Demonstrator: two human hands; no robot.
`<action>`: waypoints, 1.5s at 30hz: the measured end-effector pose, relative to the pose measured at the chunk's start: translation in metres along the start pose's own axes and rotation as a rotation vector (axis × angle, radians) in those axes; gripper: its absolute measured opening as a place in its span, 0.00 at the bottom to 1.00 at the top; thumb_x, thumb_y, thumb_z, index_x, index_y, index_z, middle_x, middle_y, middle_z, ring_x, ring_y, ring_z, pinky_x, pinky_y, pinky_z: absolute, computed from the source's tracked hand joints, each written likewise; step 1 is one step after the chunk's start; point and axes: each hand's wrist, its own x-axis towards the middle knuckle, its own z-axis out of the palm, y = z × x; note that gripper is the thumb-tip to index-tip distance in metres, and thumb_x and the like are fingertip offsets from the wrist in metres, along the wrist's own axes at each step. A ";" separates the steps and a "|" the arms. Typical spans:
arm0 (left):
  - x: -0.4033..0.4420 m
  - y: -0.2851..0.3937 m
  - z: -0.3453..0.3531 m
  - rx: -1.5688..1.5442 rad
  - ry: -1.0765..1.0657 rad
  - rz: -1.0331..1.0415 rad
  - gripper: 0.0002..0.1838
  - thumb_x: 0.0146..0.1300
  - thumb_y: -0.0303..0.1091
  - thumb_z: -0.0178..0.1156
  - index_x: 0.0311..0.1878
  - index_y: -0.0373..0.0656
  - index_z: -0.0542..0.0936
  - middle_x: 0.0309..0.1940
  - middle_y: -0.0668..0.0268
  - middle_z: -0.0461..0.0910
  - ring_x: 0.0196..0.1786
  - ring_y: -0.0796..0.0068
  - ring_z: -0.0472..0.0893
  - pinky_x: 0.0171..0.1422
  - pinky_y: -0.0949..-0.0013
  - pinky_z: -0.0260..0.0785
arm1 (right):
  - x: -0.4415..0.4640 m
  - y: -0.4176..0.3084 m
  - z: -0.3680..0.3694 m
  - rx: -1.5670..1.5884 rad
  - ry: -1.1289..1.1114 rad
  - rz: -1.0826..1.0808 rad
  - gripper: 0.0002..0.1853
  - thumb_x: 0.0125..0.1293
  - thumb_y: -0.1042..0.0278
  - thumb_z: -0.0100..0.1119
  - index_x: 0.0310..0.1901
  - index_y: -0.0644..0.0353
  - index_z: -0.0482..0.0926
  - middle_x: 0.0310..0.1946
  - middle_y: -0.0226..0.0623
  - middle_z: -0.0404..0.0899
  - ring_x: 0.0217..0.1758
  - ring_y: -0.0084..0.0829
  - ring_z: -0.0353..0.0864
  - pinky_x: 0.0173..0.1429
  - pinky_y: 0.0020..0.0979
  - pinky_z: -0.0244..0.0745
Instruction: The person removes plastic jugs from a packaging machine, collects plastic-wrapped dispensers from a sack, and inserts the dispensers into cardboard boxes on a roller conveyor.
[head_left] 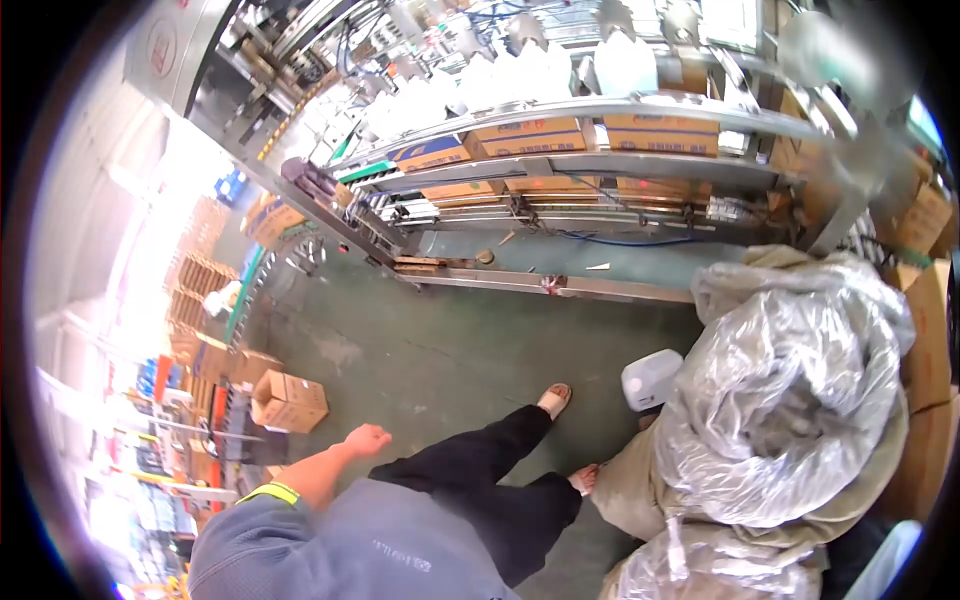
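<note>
My left hand [368,438] hangs beside my body over the green floor, its fingers loosely curled, and I see nothing in it. Near it are my black trousers and, further left, a cardboard box [290,402] on the floor. My right hand is out of view. On the floor past my feet lies a white plastic jug [650,379], against a large beige sack [637,475] with clear plastic film [740,400] bunched in its top.
A metal conveyor frame [600,290] crosses ahead, with white jugs [625,65] on top and cardboard cartons [660,133] below. Another plastic-lined sack [690,570] stands at the lower right. Stacked cardboard [185,310] and a roller line [243,295] are at the left.
</note>
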 end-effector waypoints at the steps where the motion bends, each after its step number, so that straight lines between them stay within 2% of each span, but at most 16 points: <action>1: 0.000 -0.019 0.001 0.093 -0.008 -0.011 0.22 0.65 0.54 0.58 0.46 0.45 0.87 0.43 0.57 0.87 0.50 0.55 0.85 0.56 0.57 0.76 | -0.002 -0.005 0.007 -0.014 -0.075 0.050 0.34 0.64 0.54 0.65 0.65 0.70 0.72 0.63 0.55 0.76 0.65 0.52 0.75 0.71 0.46 0.68; 6: -0.010 -0.026 -0.006 0.228 -0.031 -0.072 0.21 0.63 0.52 0.59 0.43 0.43 0.87 0.35 0.57 0.87 0.42 0.60 0.87 0.51 0.59 0.78 | 0.032 0.090 0.111 0.000 -0.412 0.296 0.41 0.62 0.46 0.70 0.67 0.69 0.71 0.65 0.55 0.74 0.67 0.53 0.74 0.73 0.48 0.66; 7: -0.007 -0.016 -0.004 0.152 -0.046 -0.105 0.20 0.63 0.51 0.59 0.43 0.42 0.87 0.33 0.59 0.87 0.39 0.63 0.86 0.48 0.61 0.78 | 0.047 0.159 0.164 -0.003 -0.390 0.137 0.52 0.53 0.38 0.75 0.72 0.65 0.66 0.64 0.55 0.74 0.67 0.55 0.72 0.73 0.47 0.65; 9: 0.002 -0.009 0.007 0.090 -0.046 -0.063 0.19 0.64 0.48 0.59 0.42 0.42 0.87 0.28 0.63 0.86 0.31 0.72 0.84 0.41 0.66 0.78 | 0.035 0.226 0.235 0.138 -0.347 0.189 0.51 0.57 0.38 0.71 0.73 0.63 0.63 0.64 0.55 0.75 0.66 0.55 0.73 0.71 0.47 0.67; 14: 0.027 0.034 0.020 -0.066 -0.097 0.104 0.15 0.66 0.40 0.59 0.44 0.39 0.87 0.35 0.64 0.87 0.36 0.76 0.84 0.43 0.68 0.77 | 0.019 0.164 0.198 0.541 -0.446 0.565 0.54 0.52 0.45 0.76 0.75 0.62 0.59 0.64 0.56 0.75 0.67 0.54 0.73 0.70 0.45 0.69; 17: 0.026 0.056 0.018 -0.052 -0.131 0.163 0.18 0.70 0.41 0.59 0.49 0.32 0.83 0.40 0.60 0.88 0.42 0.71 0.87 0.52 0.67 0.78 | 0.012 0.166 0.194 0.024 -0.235 0.121 0.47 0.49 0.54 0.76 0.71 0.57 0.67 0.62 0.56 0.76 0.64 0.52 0.76 0.67 0.45 0.71; 21: 0.032 0.055 0.002 0.029 -0.071 0.305 0.18 0.66 0.39 0.60 0.48 0.33 0.84 0.39 0.61 0.88 0.39 0.73 0.86 0.50 0.68 0.77 | -0.003 0.081 0.053 -0.006 -0.344 0.252 0.43 0.47 0.59 0.73 0.67 0.64 0.69 0.60 0.57 0.77 0.64 0.55 0.76 0.69 0.43 0.71; 24: 0.061 0.029 -0.010 0.032 -0.043 0.422 0.19 0.64 0.45 0.60 0.47 0.40 0.86 0.41 0.54 0.87 0.47 0.59 0.86 0.55 0.60 0.76 | 0.026 0.142 0.022 -0.065 -0.056 0.086 0.42 0.46 0.63 0.73 0.66 0.66 0.70 0.60 0.58 0.77 0.64 0.55 0.76 0.68 0.43 0.71; 28: 0.102 -0.019 -0.002 -0.245 -0.011 0.458 0.19 0.65 0.44 0.59 0.45 0.38 0.86 0.37 0.55 0.87 0.43 0.63 0.87 0.51 0.61 0.76 | 0.011 0.085 -0.146 0.002 0.124 0.143 0.39 0.46 0.67 0.73 0.63 0.67 0.73 0.59 0.56 0.79 0.63 0.53 0.78 0.67 0.43 0.72; 32: 0.119 -0.093 -0.001 -0.538 -0.025 0.444 0.18 0.66 0.42 0.59 0.43 0.34 0.86 0.32 0.59 0.86 0.36 0.71 0.85 0.46 0.64 0.77 | -0.044 0.091 -0.223 0.399 0.238 0.135 0.28 0.51 0.68 0.70 0.55 0.68 0.79 0.49 0.51 0.85 0.53 0.49 0.85 0.58 0.45 0.77; 34: 0.113 -0.098 -0.022 -0.711 -0.029 0.468 0.17 0.66 0.40 0.61 0.44 0.33 0.85 0.31 0.62 0.86 0.35 0.72 0.84 0.45 0.66 0.77 | -0.116 0.049 -0.259 0.909 0.177 -0.055 0.23 0.56 0.69 0.68 0.53 0.70 0.80 0.46 0.43 0.85 0.48 0.40 0.85 0.54 0.40 0.78; 36: 0.079 -0.105 -0.066 -0.866 -0.087 0.495 0.16 0.66 0.37 0.63 0.49 0.34 0.84 0.37 0.61 0.86 0.41 0.70 0.84 0.50 0.66 0.77 | -0.217 -0.006 -0.279 1.446 -0.124 -0.114 0.16 0.64 0.68 0.63 0.50 0.70 0.81 0.43 0.38 0.83 0.44 0.33 0.82 0.52 0.36 0.77; 37: 0.062 -0.111 -0.091 -0.931 -0.127 0.523 0.18 0.65 0.36 0.65 0.53 0.34 0.83 0.42 0.61 0.87 0.46 0.69 0.85 0.54 0.66 0.77 | -0.280 -0.047 -0.301 1.315 -0.395 -0.101 0.14 0.68 0.67 0.59 0.50 0.67 0.80 0.43 0.36 0.82 0.46 0.32 0.80 0.55 0.35 0.75; 41: 0.000 -0.153 -0.208 -0.813 -0.369 0.881 0.50 0.55 0.39 0.74 0.77 0.38 0.58 0.74 0.51 0.64 0.76 0.58 0.65 0.78 0.54 0.59 | -0.539 -0.192 -0.249 1.462 -1.193 -0.392 0.12 0.73 0.65 0.57 0.54 0.60 0.78 0.46 0.33 0.80 0.48 0.29 0.80 0.55 0.33 0.77; 42: -0.011 -0.164 -0.235 -0.842 -0.355 0.993 0.56 0.51 0.40 0.76 0.79 0.39 0.52 0.77 0.51 0.59 0.78 0.57 0.61 0.80 0.53 0.55 | -0.605 -0.223 -0.237 1.592 -1.599 -0.129 0.14 0.73 0.67 0.57 0.57 0.60 0.77 0.47 0.35 0.81 0.50 0.29 0.81 0.56 0.31 0.77; 45: 0.005 -0.214 -0.287 -0.750 -0.093 1.257 0.68 0.45 0.44 0.80 0.81 0.40 0.42 0.81 0.53 0.45 0.82 0.57 0.52 0.83 0.52 0.47 | -0.827 -0.304 -0.301 0.885 -2.021 -0.204 0.21 0.67 0.66 0.65 0.60 0.59 0.72 0.47 0.33 0.79 0.49 0.27 0.80 0.53 0.31 0.78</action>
